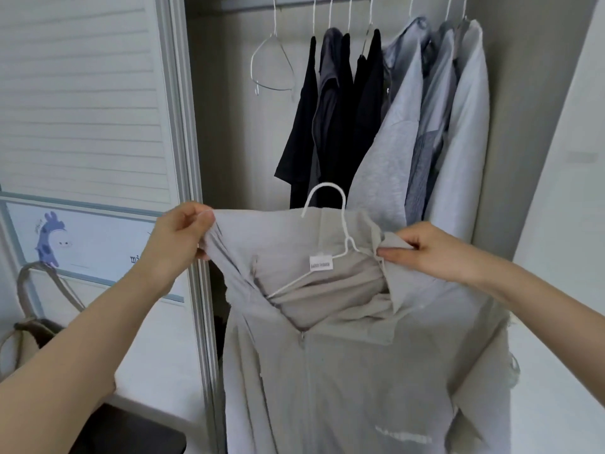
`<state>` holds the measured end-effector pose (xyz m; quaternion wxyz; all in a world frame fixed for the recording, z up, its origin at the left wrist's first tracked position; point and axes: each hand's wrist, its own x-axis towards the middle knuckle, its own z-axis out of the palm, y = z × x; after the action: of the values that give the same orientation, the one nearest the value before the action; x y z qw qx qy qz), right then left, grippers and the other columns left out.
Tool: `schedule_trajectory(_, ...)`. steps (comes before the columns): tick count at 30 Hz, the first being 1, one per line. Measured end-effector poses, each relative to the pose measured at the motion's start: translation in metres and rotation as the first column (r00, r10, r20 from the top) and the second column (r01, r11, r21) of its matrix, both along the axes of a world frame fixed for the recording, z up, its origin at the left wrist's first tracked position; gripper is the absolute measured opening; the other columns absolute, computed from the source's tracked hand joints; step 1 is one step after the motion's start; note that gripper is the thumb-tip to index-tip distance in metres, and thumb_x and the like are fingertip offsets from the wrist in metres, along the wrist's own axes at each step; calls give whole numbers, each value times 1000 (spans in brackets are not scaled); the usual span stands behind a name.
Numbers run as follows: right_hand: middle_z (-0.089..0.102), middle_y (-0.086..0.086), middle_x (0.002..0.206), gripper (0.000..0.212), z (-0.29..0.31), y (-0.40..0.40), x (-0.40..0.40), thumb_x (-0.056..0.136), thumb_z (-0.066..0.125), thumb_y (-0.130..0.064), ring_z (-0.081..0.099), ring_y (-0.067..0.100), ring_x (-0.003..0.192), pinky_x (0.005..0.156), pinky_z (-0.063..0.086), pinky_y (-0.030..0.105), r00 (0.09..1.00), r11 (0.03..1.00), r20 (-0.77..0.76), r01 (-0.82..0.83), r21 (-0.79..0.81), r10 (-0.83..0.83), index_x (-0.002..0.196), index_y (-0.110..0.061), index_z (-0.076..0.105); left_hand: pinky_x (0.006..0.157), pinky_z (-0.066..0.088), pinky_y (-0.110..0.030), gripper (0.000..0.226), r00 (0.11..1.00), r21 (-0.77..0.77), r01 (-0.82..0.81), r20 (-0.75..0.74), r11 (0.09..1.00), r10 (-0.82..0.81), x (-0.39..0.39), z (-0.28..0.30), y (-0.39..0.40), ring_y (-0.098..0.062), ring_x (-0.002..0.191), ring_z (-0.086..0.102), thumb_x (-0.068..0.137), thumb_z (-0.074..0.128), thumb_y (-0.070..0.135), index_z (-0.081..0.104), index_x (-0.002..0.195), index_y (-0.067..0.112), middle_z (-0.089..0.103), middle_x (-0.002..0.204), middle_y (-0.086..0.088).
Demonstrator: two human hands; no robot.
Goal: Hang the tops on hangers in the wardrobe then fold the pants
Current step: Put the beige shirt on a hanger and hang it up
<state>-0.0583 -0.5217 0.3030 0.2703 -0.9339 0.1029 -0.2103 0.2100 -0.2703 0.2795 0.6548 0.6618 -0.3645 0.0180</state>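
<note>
Before the wardrobe | left hand [178, 239] pinches grey hoodie [343, 371] shoulder | right hand [422, 249] pinches collar | hanger [330, 231] inside

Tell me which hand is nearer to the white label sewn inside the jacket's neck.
Right. The right hand pinches the collar just right of the label; the left hand holds the jacket shoulder farther off, to its left.

Both hands [178, 235] [429, 249] raised, fingers pinched, arms extended.

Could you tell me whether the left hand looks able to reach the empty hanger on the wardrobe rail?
Probably not yet: the left hand grips the grey zip top, though the empty hanger hangs unobstructed above.
</note>
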Motion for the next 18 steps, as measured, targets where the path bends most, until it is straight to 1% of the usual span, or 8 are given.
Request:
schedule_trajectory(3, 43, -8, 49, 42, 2, -1, 3, 91, 60, -35, 40, 5, 48, 53, 36, 22, 981, 924, -67, 148, -353, -183, 59, -9, 53, 41, 41, -16, 22, 999, 23, -27, 36, 999, 26, 0, 12, 0, 0, 49, 52, 99, 53, 15, 65, 81, 19, 61, 60, 12)
schedule_trajectory(5, 46, -3, 51, 43, 7, 2, 2, 92, 57, -36, 45, 12, 52, 60, 43, 33, 962, 834, 7, 239, -498, -271, 62, -6, 53, 42, 39, -19, 21, 1000, 66, 1, 0, 998, -1, -1, 13, -2, -5, 51, 51, 98, 54, 16, 66, 82, 18, 60, 63, 7)
schedule_trajectory(7, 42, -6, 44, 45, 12, 6, -2, 92, 59, -31, 43, 10, 47, 54, 40, 25, 947, 825, 179, 319, -466, -265, 53, -12, 45, 42, 40, -18, 21, 984, 64, 124, -139, 990, -114, -6, 11, 0, -5, 50, 52, 98, 54, 17, 68, 83, 18, 61, 63, 5)
schedule_trajectory(9, 39, -8, 39, 52, 17, 7, -6, 92, 61, -23, 39, 6, 43, 47, 31, 15, 915, 876, 317, 353, -329, -249, 48, -20, 33, 45, 47, -18, 24, 939, 7, 251, -243, 968, -242, -12, 12, 2, -5, 55, 59, 99, 54, 16, 71, 83, 19, 66, 70, 3)
schedule_trajectory(12, 35, -8, 43, 49, 16, 13, -10, 93, 60, -22, 34, 7, 44, 46, 29, 14, 881, 906, 359, 387, -174, -308, 51, -16, 35, 56, 55, -22, 26, 875, -43, 427, -232, 903, -425, -21, 13, 2, -10, 72, 68, 100, 51, 19, 75, 92, 18, 72, 88, -3)
schedule_trajectory(14, 41, -1, 51, 42, 11, 17, -13, 93, 60, -25, 34, 4, 44, 44, 26, 15, 883, 940, 349, 341, -22, -313, 56, -10, 47, 69, 55, -21, 29, 863, 36, 499, -108, 866, -493, -29, 16, -2, -12, 89, 70, 102, 46, 25, 75, 107, 23, 74, 102, 1)
schedule_trajectory(16, 50, 0, 55, 34, 9, 23, -16, 92, 60, -28, 43, 4, 46, 43, 31, 14, 884, 953, 354, 275, 130, -304, 65, -7, 59, 83, 51, -21, 26, 903, 181, 256, 306, 949, -302, -31, 20, -6, -15, 96, 63, 101, 51, 28, 69, 117, 36, 71, 105, 10)
schedule_trajectory(18, 59, 5, 65, 33, 9, 28, -17, 91, 61, -29, 53, 9, 57, 52, 39, 18, 868, 942, 392, 213, 259, -304, 74, -1, 64, 95, 41, -32, 37, 724, 280, -51, 672, 959, -158, -35, 22, -12, -20, 102, 53, 95, 53, 42, 58, 131, 34, 63, 109, 9)
